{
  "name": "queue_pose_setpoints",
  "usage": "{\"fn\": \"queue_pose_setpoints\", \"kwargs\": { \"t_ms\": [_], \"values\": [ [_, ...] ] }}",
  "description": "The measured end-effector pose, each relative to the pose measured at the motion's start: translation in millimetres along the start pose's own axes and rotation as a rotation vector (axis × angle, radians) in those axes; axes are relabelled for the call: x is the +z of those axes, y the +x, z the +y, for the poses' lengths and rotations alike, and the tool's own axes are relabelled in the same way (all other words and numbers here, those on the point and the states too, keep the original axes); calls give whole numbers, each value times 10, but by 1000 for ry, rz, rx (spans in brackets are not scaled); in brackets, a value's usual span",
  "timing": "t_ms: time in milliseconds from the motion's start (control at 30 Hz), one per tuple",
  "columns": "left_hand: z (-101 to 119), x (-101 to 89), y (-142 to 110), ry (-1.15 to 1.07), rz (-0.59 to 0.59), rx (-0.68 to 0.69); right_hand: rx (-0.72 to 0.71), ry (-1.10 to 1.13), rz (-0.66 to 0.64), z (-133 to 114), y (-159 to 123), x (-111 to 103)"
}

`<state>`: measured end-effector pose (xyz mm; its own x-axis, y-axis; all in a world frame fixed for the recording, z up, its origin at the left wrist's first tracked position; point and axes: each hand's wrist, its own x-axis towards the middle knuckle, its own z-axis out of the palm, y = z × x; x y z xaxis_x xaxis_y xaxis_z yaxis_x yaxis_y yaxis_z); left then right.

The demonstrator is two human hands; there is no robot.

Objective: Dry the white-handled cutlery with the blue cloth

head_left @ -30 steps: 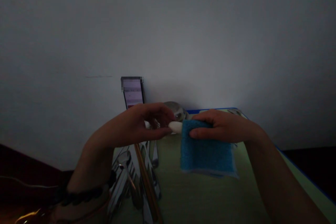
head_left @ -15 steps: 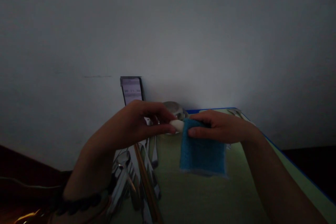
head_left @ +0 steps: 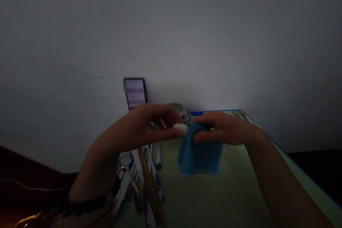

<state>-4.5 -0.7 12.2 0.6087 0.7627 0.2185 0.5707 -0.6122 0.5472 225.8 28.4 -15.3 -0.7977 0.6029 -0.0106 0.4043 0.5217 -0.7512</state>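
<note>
Over the table, my left hand (head_left: 149, 123) pinches a white, smooth object with a rounded end (head_left: 181, 128) between thumb and fingers. The object's kind cannot be made out, since its right part is covered by a blue cloth (head_left: 200, 156). My right hand (head_left: 224, 128) is closed on that cloth, thumb in front, where it meets the white object. The cloth's lower part hangs down in folds. Below my left hand lie a metal spoon (head_left: 127, 160), several other pieces of cutlery and brown chopsticks (head_left: 151, 188).
A phone (head_left: 135, 92) leans upright against the grey wall (head_left: 187, 42). Behind my hands stands a shiny metal bowl-like thing (head_left: 177, 108), partly hidden. More metal cutlery (head_left: 239, 114) lies at the far right corner of the light green, blue-edged table (head_left: 208, 199).
The cloth has bunched up and its hanging part has swung left, looking narrower. My left hand and the white object have shifted slightly right, and less of the white end shows.
</note>
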Motion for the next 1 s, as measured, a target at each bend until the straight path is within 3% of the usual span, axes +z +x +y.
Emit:
{"fn": "queue_pose_setpoints", "kwargs": {
  "t_ms": [533, 1000],
  "values": [
    [19, 4, 4, -25, 25, -14, -43, 253, 21, 22, -16, 10],
    [68, 68, 77, -9, -48, -48, -55, 63, 64, -54, 23, 16]
  ]
}}
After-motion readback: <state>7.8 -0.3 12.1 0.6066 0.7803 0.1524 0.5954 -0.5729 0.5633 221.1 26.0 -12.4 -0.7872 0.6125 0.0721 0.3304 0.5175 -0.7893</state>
